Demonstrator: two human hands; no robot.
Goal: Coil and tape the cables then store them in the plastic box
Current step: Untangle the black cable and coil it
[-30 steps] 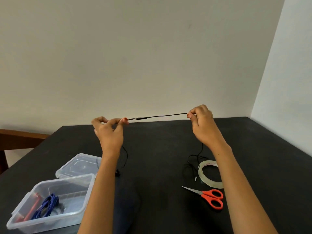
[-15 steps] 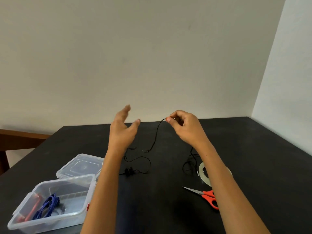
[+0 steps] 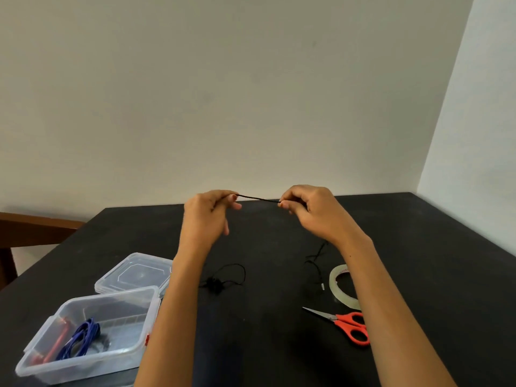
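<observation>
My left hand (image 3: 206,219) and right hand (image 3: 315,212) each pinch the black cable (image 3: 258,198), taut above the far edge of the desk (image 3: 418,247); its slack ends lying there may knot as I coil.

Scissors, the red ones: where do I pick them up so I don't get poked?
Take the scissors by the red handle loops, coming from the near right. They lie flat and closed, with the pointed blades aiming left, away from that side.

You look at a black table (image 3: 418,247) that goes up to a plain cream wall (image 3: 223,93). A whiter wall (image 3: 480,135) is on your right. A brown wooden piece (image 3: 33,227) shows on your left.
</observation>
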